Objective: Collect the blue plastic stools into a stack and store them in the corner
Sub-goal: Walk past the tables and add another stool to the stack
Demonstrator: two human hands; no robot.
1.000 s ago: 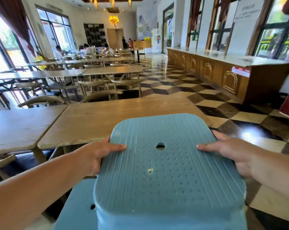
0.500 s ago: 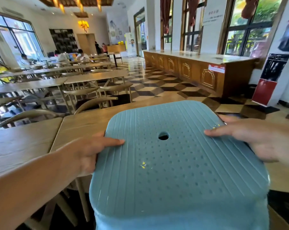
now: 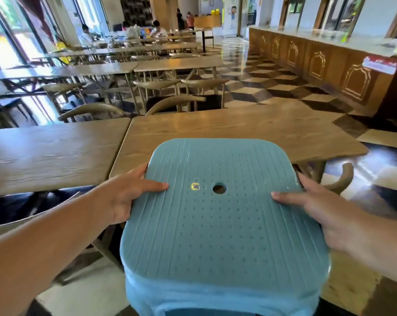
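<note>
Both hands carry the load: our left hand point(image 3: 122, 197) clasps the left edge of the stool point(image 3: 222, 215), thumb laid flat on the seat and fingers curled under the rim, while our right hand point(image 3: 316, 208) does the same on the right edge, thumb on top and fingers wrapped round the side. Between the hands the stool sits level and close to our body, seat up. Just below its rim a second blue layer shows, so we judge that we hold a stack, though we cannot tell how many stools are in it. Beyond the hands lies a wooden table point(image 3: 249, 131), with chairs point(image 3: 177, 103) past it. No corner for storage is in sight, so we judge the collecting at least partly done and the carrying and setting down left.
</note>
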